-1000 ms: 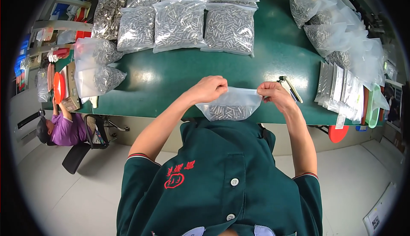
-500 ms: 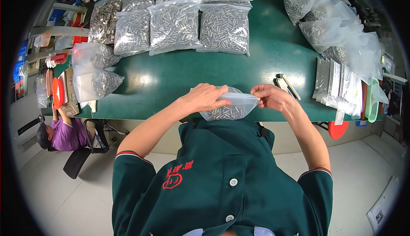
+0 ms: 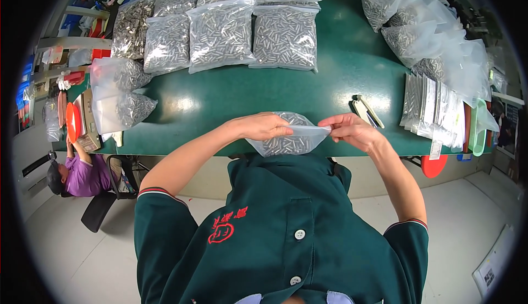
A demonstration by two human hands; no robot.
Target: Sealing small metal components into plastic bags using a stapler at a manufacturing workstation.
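A clear zip bag (image 3: 287, 143) partly filled with small silver metal pins lies at the table's near edge, right in front of my body. My left hand (image 3: 263, 126) grips the left part of its top edge, thumb on the near side; the other fingertips are partly hidden. At the top right corner, my right hand (image 3: 352, 130) pinches the plastic between thumb and fingers. Just beyond that hand lies a pale-handled cutter or clipper-like tool (image 3: 365, 110), untouched.
Full bags of metal pins (image 3: 221, 34) lie in rows at the back left. More part-filled bags (image 3: 404, 40) line the right side, near a stack of silver packets (image 3: 432, 108) and a green tray (image 3: 479, 130). At far left a person (image 3: 88, 172) sits by an orange tray (image 3: 73, 122).
My left hand has slid left along the bag's top edge, and its fingers have shifted to the far side of the plastic. My right hand stays at the right corner.
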